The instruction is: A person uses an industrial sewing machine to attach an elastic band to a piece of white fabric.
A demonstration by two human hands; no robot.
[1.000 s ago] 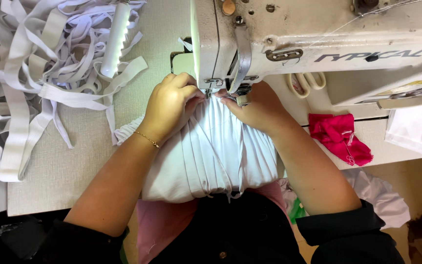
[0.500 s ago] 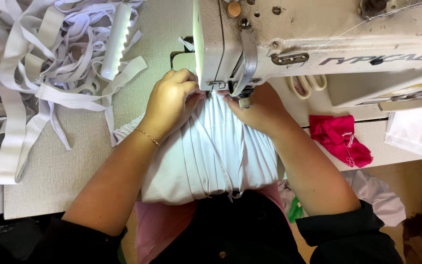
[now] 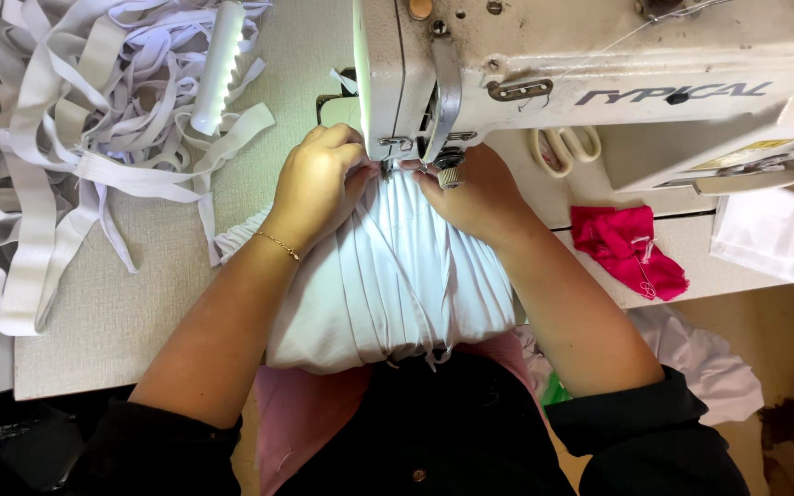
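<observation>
In the head view, the left hand (image 3: 322,180) is curled shut on a bunch of pleated white fabric (image 3: 397,276), and the right hand (image 3: 475,197) pinches the same cloth just across from it, both at the foot of the sewing machine (image 3: 544,73). The fabric spreads from the two grips back toward the person's lap. Left of the left hand lies a heap of white elastic strips (image 3: 75,156); right of the right hand lie a crumpled pink cloth (image 3: 631,250) and scissors (image 3: 562,147).

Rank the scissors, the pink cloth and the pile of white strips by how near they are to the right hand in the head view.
1. Scissors, just right of the right hand, under the machine arm.
2. Pink cloth, farther right on the table.
3. White strips, far left, beyond the left hand.
</observation>
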